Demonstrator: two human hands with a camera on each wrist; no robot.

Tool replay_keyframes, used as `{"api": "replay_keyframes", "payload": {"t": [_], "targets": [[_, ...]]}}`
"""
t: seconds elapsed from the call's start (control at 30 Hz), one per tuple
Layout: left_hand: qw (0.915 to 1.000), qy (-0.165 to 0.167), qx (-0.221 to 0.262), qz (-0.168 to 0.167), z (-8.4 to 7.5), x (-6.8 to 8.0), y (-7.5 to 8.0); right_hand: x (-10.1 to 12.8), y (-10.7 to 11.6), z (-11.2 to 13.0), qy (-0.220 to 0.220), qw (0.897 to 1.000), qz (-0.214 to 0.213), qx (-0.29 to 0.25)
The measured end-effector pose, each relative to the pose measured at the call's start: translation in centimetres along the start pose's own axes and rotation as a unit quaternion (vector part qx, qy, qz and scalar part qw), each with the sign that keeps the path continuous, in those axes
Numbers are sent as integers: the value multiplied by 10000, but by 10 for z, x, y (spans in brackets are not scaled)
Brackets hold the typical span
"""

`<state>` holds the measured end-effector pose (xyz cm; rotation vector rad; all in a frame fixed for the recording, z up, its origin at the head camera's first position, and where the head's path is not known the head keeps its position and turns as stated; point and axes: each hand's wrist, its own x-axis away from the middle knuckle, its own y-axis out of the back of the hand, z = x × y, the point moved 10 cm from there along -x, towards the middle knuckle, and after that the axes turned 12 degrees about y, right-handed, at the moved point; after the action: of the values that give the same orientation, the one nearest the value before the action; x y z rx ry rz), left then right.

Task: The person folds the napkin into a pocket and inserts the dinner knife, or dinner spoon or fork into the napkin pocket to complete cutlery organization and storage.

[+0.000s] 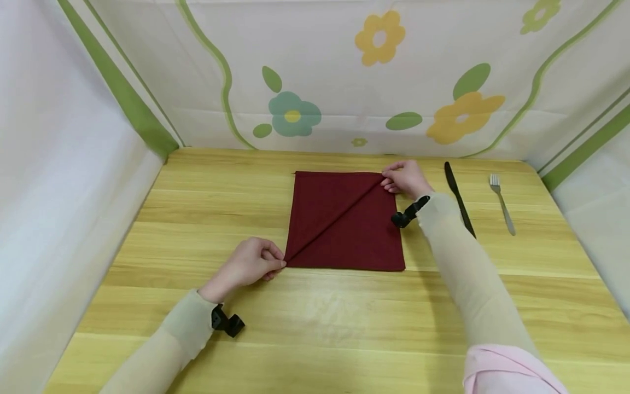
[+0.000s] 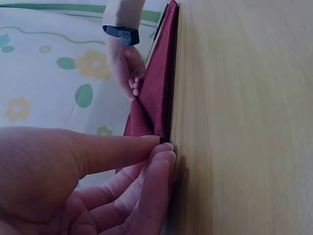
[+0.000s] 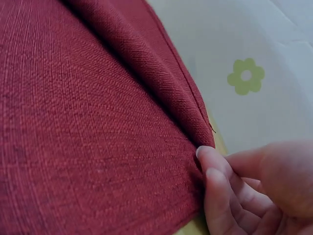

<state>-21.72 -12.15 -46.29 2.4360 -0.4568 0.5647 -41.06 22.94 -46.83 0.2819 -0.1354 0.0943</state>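
- Dark red square cloth of woven fabric (image 1: 361, 238): flat on the pale yellow wood-grain table (image 1: 315, 334), between my two hands.
- My left hand (image 1: 252, 261): thumb and fingers closed in a pinch on the cloth's near left corner; the rest of the cloth extends right and away from this grip.
- My right hand (image 1: 406, 177): fingertips likewise pinched together, at the far right corner; cloth lies to the left and nearer.
- Raised diagonal fold (image 1: 335, 220): runs corner to corner, from one pinch to the other.
- Slim black knife (image 1: 455, 187): right of my right hand, partly hidden by the forearm.
- Silver metal fork (image 1: 503, 205): farther right, apart from the knife.
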Motion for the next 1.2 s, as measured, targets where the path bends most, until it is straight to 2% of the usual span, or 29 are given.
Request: {"api": "replay_keyframes", "payload": {"t": [0.1, 0.17, 0.27, 0.33, 0.37, 0.43, 0.5, 0.57, 0.63, 0.67, 0.7, 0.77, 0.87, 0.97, 1.0, 1.2], "targets": [[9998, -46, -190, -23, -1, 1, 1, -2, 4, 1, 27, 9995, -120, 276], [9990, -155, -379, -154, -4, 3, 2, -2, 7, 1, 75, 9988, -154, 453], [9930, -699, -719, -620, -17, 10, 6, 3, 8, 10, 508, 9944, -90, 927], [9815, -1254, -1086, -957, -29, 18, 6, 10, 6, 24, 1115, 9818, -55, 1534], [9741, -1529, -1305, -1036, -35, 23, 3, 16, 1, 35, 1485, 9711, -11, 1869], [9608, -1958, -1747, -890, -42, 30, -9, 34, -16, 55, 2249, 9414, 230, 2503], [9475, -2121, -2330, -540, -42, 34, -26, 58, -47, 70, 2988, 9009, 852, 3030], [9374, -2074, -2792, -149, -37, 35, -39, 88, -84, 75, 3543, 8575, 1804, 3265], [9293, -1979, -3119, 57, -31, 34, -48, 118, -116, 69, 3803, 8141, 2746, 3425], [9260, -1921, -3249, 93, -29, 34, -50, 130, -127, 64, 3840, 7960, 3086, 3516], [9232, -1902, -3339, 94, -27, 33, -51, 140, -135, 58, 3819, 7821, 3307, 3648], [9175, -1887, -3500, 75, -25, 32, -53, 151, -143, 50, 3745, 7635, 3490, 3938], [9091, -1917, -3698, 89, -23, 32, -55, 152, -141, 40, 3595, 7514, 3406, 4360], [9047, -1944, -3788, 132, -22, 33, -55, 142, -131, 33, 3434, 7527, 3248, 4583], [9054, -1954, -3767, 158, -22, 34, -55, 136, -126, 30, 3377, 7573, 3187, 4593], [9116, -1906, -3628, 312, -20, 35, -54, 100, -85, 24, 2779, 8013, 2694, 4562]]}}
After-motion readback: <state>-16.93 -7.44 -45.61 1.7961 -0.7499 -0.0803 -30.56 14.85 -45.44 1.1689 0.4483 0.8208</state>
